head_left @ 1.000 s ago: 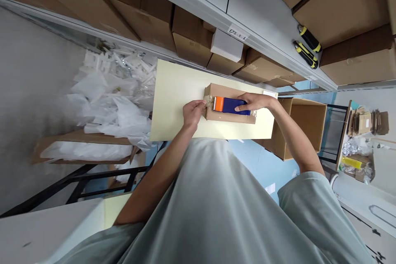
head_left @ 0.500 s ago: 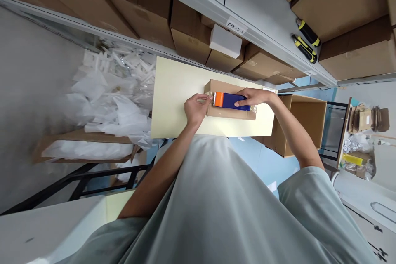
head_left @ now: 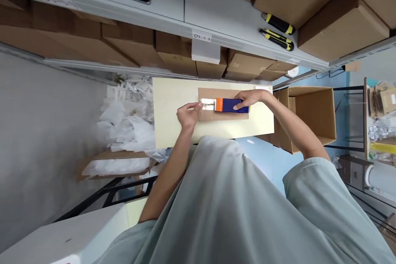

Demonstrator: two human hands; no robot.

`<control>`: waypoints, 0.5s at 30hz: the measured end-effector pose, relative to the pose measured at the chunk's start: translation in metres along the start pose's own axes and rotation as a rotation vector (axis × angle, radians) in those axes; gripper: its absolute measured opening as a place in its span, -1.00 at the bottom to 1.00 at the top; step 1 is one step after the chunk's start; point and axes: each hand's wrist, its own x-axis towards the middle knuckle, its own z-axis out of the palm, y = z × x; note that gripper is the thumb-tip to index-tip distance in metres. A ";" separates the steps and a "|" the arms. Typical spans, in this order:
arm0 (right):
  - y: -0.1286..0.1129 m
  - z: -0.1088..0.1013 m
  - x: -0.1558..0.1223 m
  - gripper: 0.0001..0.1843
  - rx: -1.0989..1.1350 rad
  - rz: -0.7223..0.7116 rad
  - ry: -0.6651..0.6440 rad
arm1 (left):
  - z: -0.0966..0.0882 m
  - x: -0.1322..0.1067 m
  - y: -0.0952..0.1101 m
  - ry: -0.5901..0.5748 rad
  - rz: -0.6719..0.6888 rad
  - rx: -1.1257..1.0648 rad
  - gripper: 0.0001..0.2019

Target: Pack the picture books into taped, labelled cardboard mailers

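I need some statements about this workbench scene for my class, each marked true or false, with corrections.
1. The right hand grips the tape dispenser. True.
2. The dispenser's orange end faces the right hand. False: it faces the left hand.
3. The left hand pinches a strip of clear tape. True.
4. A cardboard box lies between the dispenser and the yellow tabletop. True.
5. Both utility knives lie on the tabletop. False: they lie on the grey shelf.
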 end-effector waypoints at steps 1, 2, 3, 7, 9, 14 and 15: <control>0.009 -0.001 -0.011 -0.42 0.004 0.014 0.010 | 0.002 0.001 -0.001 0.001 -0.002 -0.011 -0.74; 0.019 -0.002 -0.022 -0.40 0.020 0.027 0.014 | 0.003 0.002 -0.002 0.003 -0.003 -0.025 -0.73; 0.028 -0.004 -0.034 -0.37 0.049 0.039 0.008 | 0.005 0.003 -0.003 0.007 -0.004 -0.041 -0.73; 0.070 -0.015 -0.081 -0.22 0.172 0.042 -0.090 | 0.011 0.005 -0.002 0.055 -0.018 -0.081 -0.76; 0.091 -0.022 -0.100 -0.16 0.174 0.042 -0.106 | 0.014 0.004 0.001 0.092 -0.042 -0.073 -0.80; 0.147 -0.030 -0.129 -0.09 0.103 0.046 -0.070 | 0.021 0.000 0.014 0.136 -0.097 0.011 -0.88; 0.157 -0.030 -0.131 -0.09 0.094 0.040 -0.062 | 0.022 -0.001 0.016 0.146 -0.106 0.029 -0.89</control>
